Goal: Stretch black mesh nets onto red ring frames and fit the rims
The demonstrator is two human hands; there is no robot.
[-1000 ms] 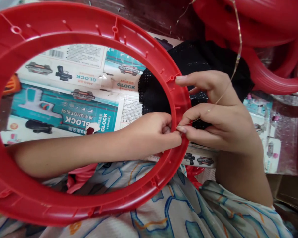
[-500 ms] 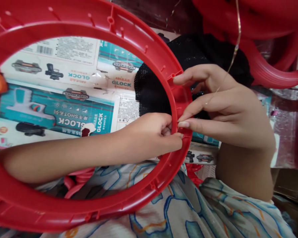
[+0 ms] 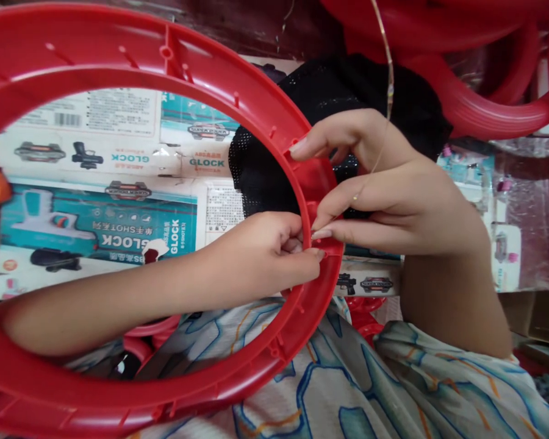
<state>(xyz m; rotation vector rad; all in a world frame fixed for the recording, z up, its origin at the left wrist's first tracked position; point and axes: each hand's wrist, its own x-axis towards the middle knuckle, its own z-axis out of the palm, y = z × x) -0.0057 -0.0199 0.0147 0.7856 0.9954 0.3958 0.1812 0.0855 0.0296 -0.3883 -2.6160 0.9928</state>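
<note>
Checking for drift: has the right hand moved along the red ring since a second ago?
No. The right hand stays pinched at the same spot on the red ring, opposite the left hand.

Flattened toy-gun packaging sheets [image 3: 119,183], printed in teal and white with the word GLOCK and a barcode, are spread over the counter. A piece of black mesh fabric [image 3: 348,91] is laid on them toward the far side. Further red plastic rings [image 3: 476,110] are piled at the upper right. A patterned garment [image 3: 348,390] with blue and orange lines is seen along the bottom.
</note>
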